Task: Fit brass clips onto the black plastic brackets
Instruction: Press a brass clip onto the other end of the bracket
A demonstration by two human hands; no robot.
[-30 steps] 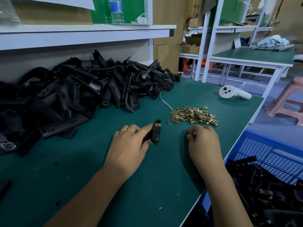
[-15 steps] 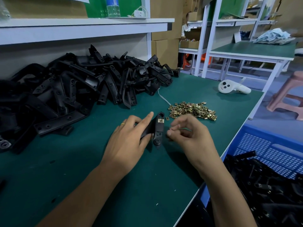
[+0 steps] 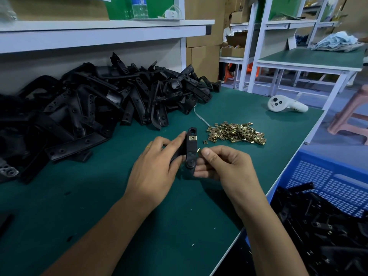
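Observation:
My left hand grips a black plastic bracket and holds it upright above the green table. One brass clip sits on the bracket near its top. My right hand pinches a second brass clip between thumb and forefinger, touching the bracket's right edge at mid height. A loose heap of brass clips lies just beyond my hands. A large pile of black brackets fills the table's left and back.
A blue crate with black brackets in it stands below the table's right edge. A white controller lies at the far right of the green table. A white cable runs from the pile. A white shelf overhangs the back.
My right hand has come from the table beside the clip heap up to the bracket with a clip. My left hand has lifted the bracket and turned it more upright.

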